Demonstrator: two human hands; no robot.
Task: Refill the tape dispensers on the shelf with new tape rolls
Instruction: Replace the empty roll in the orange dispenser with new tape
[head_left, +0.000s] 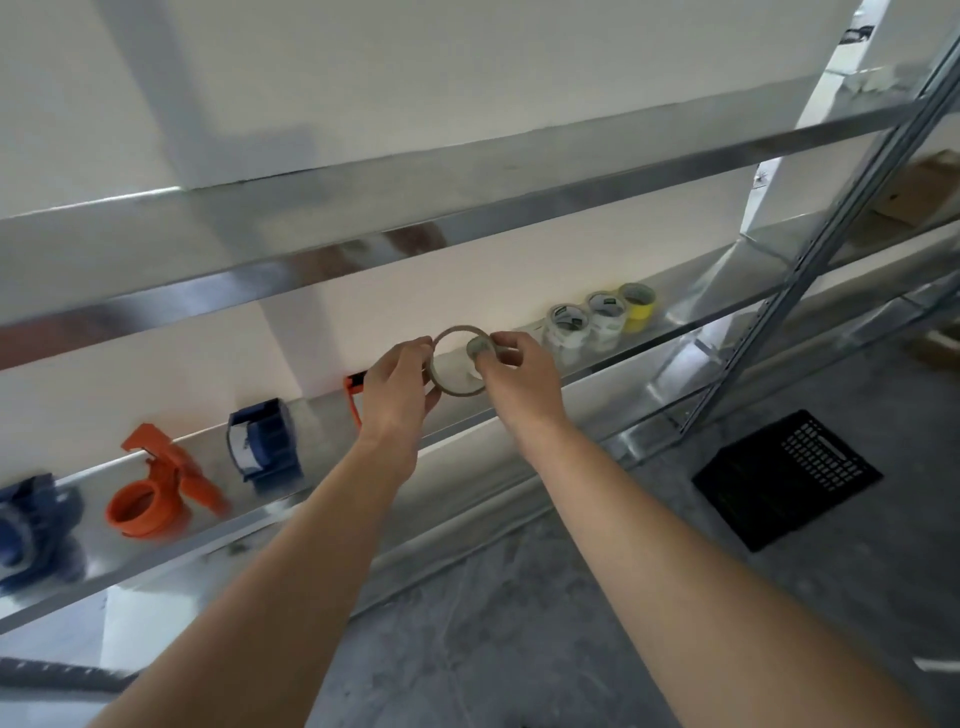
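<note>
Brownish thin ring (460, 329) held in both hands above the shelf (322, 421), centre of frame
Fingers of the left hand (397, 384) curl round the ring's left edge and the right hand (519, 379) pinches its right edge, with a small grey-green piece at the thumb that is too blurred to identify; the ring looks like a spent core or a nearly used roll. Full tape rolls (569, 325) stand right of centre, while a blue dispenser (265, 441) and an orange dispenser (156, 499) sit toward the lower left. Best to hold both edges evenly so the ring does not twist, and to check a fresh roll's unwind direction before seating it
</note>
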